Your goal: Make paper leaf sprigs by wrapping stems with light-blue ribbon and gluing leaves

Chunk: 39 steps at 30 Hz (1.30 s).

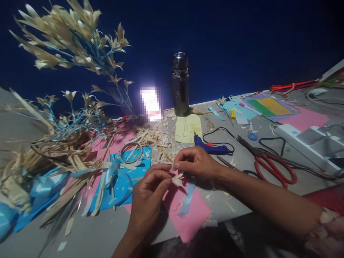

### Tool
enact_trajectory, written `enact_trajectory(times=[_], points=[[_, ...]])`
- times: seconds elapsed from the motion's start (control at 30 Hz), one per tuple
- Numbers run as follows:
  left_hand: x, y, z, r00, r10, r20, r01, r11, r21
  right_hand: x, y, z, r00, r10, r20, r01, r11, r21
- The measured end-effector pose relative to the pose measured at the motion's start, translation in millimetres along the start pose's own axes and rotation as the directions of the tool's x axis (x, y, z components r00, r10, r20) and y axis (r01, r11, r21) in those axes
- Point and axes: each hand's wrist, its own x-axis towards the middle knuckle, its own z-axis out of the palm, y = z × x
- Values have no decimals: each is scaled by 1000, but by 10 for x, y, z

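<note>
Both hands meet over a pink paper sheet [192, 213] at the table's near edge. My left hand [149, 195] and my right hand [195, 163] each pinch a small pale dried-leaf piece [177, 178] between thumb and fingers. A strip of blue ribbon [188, 197] hangs from under the piece and lies across the pink paper. Loose pale leaf scraps [158, 139] are heaped just behind the hands.
A blue glue gun [211, 147] and red-handled scissors [271, 166] lie right of the hands. A dark metal flask [180, 84] stands at the back. Dried-leaf branches [67, 39] rise at left above blue ribbon, a tape ring [131, 151] and blue paper. A white power strip [306, 148] lies far right.
</note>
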Motion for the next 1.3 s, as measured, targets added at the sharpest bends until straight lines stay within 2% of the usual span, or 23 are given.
enact_trajectory(times=[0.2, 0.43, 0.57, 0.9, 1.07, 1.3], points=[[-4, 15, 12, 1000, -4, -16, 4, 1000, 8, -5, -33, -22, 998, 36, 49, -36, 999, -1], [-4, -12, 47, 991, -105, -78, 103, 994, -34, -5, -40, -23, 996, 63, 57, -63, 998, -7], [1, 5, 69, 987, -130, -97, 122, 989, -84, 1, -49, -23, 997, 43, 70, -38, 997, -64], [37, -4, 37, 990, -138, -36, 141, 986, 90, 9, -32, -21, 992, 25, 123, -18, 998, -59], [50, -41, 56, 986, -165, -29, 166, 985, 41, 7, -29, -21, 983, 68, 169, -60, 997, -51], [44, -21, 80, 979, -205, -17, 205, 979, -13, 32, 16, -51, 981, 85, 172, -71, 994, -87]])
